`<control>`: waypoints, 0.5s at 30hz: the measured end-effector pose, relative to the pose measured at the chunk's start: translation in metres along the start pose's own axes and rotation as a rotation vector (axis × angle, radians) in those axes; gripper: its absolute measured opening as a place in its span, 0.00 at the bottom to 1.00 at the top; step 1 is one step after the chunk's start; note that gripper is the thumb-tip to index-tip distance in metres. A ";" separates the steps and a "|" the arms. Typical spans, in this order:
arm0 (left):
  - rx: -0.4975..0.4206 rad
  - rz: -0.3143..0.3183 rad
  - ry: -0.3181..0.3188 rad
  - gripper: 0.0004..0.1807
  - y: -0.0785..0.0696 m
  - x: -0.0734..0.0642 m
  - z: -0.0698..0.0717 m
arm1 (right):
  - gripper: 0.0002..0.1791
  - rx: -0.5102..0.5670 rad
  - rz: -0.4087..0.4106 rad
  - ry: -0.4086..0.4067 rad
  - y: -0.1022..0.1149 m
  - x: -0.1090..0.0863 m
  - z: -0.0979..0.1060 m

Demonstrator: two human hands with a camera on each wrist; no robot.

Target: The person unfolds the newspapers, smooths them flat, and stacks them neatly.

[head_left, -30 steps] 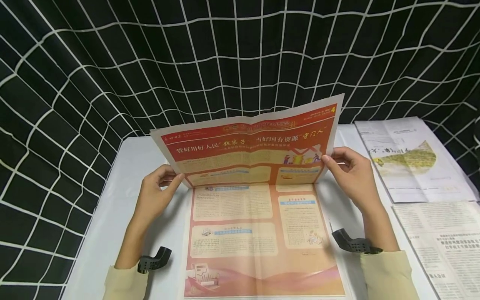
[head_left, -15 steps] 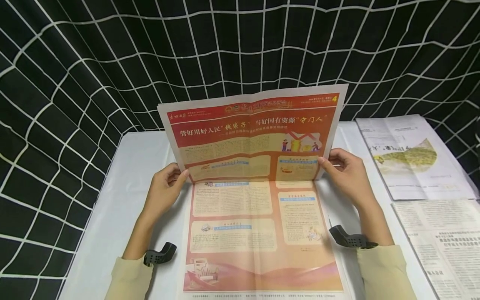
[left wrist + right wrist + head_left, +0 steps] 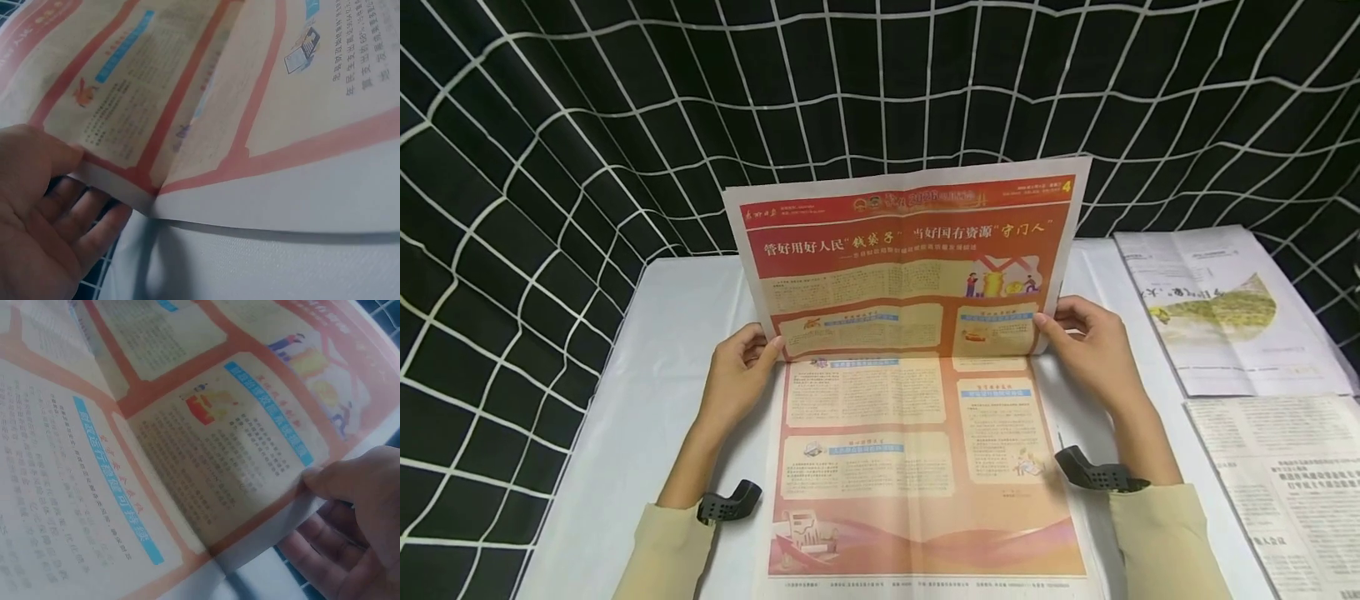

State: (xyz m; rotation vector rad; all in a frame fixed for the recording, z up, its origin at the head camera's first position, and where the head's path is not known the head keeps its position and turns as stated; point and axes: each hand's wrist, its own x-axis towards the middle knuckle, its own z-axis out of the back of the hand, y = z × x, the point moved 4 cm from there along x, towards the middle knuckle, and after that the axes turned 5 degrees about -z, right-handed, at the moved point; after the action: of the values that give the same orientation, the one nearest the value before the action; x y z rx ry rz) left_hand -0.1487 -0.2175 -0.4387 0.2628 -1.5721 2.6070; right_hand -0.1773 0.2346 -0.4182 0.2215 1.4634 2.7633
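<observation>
A red and cream newspaper [image 3: 865, 467] lies in the middle of the white table, its far half raised along the middle crease and facing me. My left hand [image 3: 739, 371] pinches the left edge of the raised half, just above the crease, thumb on the printed side. At the opposite edge my right hand [image 3: 1093, 350] pinches the paper the same way. In the left wrist view the left thumb presses the margin, with the other fingers behind the sheet. The right wrist view shows the right thumb [image 3: 331, 478] on the page front, the fingers curled behind.
A folded paper with a green landscape picture [image 3: 1232, 317] lies at the back right of the table [image 3: 647, 333]. Nearer on the right is another printed newspaper [image 3: 1285, 492]. A black curtain with a white grid [image 3: 880, 83] hangs behind and at the left.
The raised half of the newspaper has tilted up more upright and flatter, so its headline shows more fully. Both hands have kept their grip; the left has shifted slightly right.
</observation>
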 end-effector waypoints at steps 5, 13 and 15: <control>-0.001 0.012 -0.013 0.13 0.000 0.001 0.001 | 0.16 -0.010 0.004 0.005 -0.002 -0.001 0.000; 0.020 0.030 -0.011 0.15 0.001 0.000 0.002 | 0.13 -0.088 0.029 0.066 -0.004 -0.002 -0.002; 0.026 0.046 -0.008 0.17 0.001 0.000 0.002 | 0.13 -0.096 0.021 0.106 -0.005 -0.002 -0.001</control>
State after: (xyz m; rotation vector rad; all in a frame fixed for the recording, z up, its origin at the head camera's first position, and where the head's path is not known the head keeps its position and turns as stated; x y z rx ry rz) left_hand -0.1484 -0.2197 -0.4392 0.2415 -1.5656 2.6660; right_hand -0.1757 0.2361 -0.4234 0.0912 1.3513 2.8944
